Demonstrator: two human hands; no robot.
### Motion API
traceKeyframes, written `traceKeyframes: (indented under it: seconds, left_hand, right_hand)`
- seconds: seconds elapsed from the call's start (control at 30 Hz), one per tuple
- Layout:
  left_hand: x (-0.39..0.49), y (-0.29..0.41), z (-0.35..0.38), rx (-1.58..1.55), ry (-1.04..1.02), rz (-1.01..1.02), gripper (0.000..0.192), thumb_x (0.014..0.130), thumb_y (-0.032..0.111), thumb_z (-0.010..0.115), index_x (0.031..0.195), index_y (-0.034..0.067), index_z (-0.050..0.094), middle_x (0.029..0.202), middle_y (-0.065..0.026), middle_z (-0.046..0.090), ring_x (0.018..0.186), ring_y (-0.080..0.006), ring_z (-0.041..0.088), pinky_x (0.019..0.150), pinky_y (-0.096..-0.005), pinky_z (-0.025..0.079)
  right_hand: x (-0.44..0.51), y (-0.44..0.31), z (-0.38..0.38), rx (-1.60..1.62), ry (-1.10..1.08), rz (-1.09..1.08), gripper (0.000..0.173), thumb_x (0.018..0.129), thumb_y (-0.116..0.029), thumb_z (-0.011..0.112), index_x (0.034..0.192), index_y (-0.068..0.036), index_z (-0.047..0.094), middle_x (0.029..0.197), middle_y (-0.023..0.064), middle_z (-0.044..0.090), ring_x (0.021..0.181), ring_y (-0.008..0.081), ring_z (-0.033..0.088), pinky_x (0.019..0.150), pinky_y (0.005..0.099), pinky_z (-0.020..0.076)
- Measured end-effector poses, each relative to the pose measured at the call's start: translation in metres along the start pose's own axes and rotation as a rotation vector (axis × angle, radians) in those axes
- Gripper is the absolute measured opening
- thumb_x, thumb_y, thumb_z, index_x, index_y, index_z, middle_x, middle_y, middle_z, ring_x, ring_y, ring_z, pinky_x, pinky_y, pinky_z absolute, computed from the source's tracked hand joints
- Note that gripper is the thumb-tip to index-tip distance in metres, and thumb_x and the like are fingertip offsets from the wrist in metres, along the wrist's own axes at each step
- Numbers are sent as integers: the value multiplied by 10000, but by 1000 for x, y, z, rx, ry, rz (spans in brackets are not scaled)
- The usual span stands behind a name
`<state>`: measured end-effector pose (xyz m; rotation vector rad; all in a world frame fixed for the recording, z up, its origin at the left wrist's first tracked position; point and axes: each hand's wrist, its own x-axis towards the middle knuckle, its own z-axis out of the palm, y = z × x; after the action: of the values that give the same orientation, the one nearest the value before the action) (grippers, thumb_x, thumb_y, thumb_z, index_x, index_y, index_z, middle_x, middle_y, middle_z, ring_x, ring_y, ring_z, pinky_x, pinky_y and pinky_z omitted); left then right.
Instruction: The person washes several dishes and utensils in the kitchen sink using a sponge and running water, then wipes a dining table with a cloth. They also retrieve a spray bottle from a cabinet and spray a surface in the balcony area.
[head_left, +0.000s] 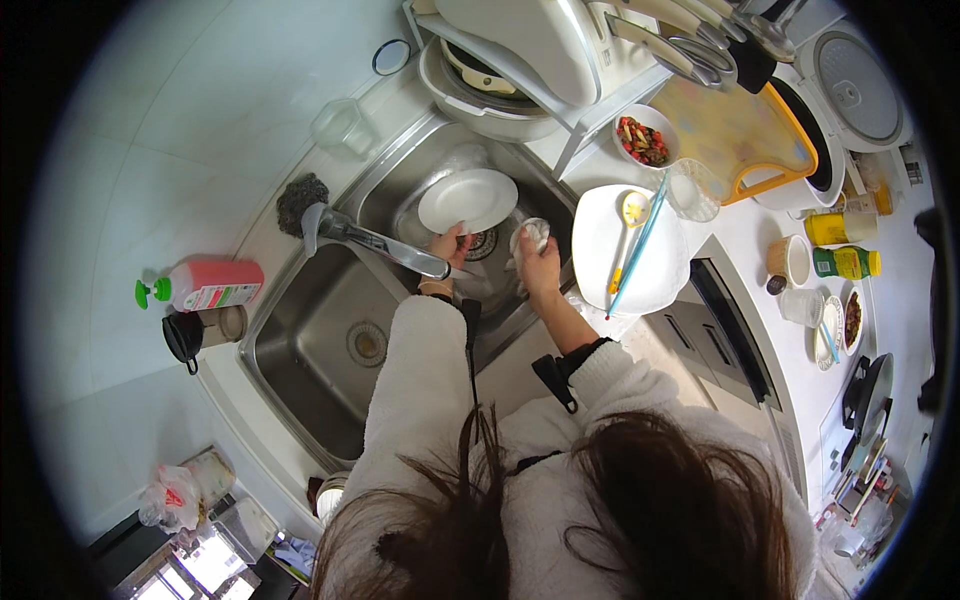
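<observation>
A white oval plate (469, 199) is tilted over the right-hand basin of a steel double sink (382, 196). My left hand (450, 247) grips its near edge, close to the spout of the faucet (390, 250). Bunched in my right hand (538, 266) is a wet white cloth (531, 234), held apart from the plate. Water seems to run from the spout past my left wrist. Part of the basin drain (480, 244) shows between the hands.
A square white plate (631, 285) carrying a spoon (628, 232) and blue chopsticks (643, 240) stands right of the sink. Behind it are a bowl of chopped peppers (643, 138) and a cutting board (735, 135). Leftward are a steel scourer (301, 204) and a soap bottle (221, 285).
</observation>
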<state>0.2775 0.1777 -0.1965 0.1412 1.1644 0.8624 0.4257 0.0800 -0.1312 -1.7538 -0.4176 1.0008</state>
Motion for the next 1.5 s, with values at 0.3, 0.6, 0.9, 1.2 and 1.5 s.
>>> traceKeyframes:
  seconds: [0.3, 0.6, 0.9, 1.2, 1.5]
  left_hand:
    - [-73, 16, 14, 289, 28, 80, 376, 799, -11, 563, 1127, 12, 381, 1087, -179, 507, 958, -326, 571, 660, -381, 575]
    - [-162, 17, -3, 214, -115, 141, 357, 802, 11, 572, 1144, 90, 502, 964, -54, 600, 763, -161, 609, 554, -278, 507]
    - [-201, 18, -10, 154, -278, 167, 419, 795, -18, 544, 1194, 95, 480, 982, -57, 618, 785, -164, 625, 565, -259, 527]
    - [-199, 8, -27, -14, -146, 364, 607, 745, -136, 494, 1281, 138, 412, 987, -63, 595, 733, -134, 582, 430, -218, 343]
    - [-214, 17, -18, 156, -197, 275, 661, 729, -138, 504, 1322, 123, 377, 997, -65, 596, 718, -151, 610, 424, -211, 409]
  right_hand:
    - [8, -11, 22, -206, -138, -263, 664, 821, -355, 623, 1344, -47, 353, 1214, 290, 491, 1128, 399, 490, 960, 412, 385]
    - [-6, -40, 26, -928, -626, -837, 530, 870, -313, 587, 1356, -170, 431, 1383, 168, 410, 1297, 366, 346, 1034, 545, 261]
    - [-25, -49, 64, -203, -823, -545, 359, 912, -208, 524, 1233, -50, 513, 1172, 159, 582, 1068, 298, 573, 912, 340, 437]
    - [-50, -49, 0, -487, -797, -934, 252, 761, -155, 648, 1012, -152, 669, 1041, 96, 598, 983, 304, 547, 823, 384, 452]
    - [-35, -41, 47, -279, -438, -615, 177, 870, -165, 580, 1034, -115, 623, 1067, 95, 541, 976, 254, 540, 857, 404, 398]
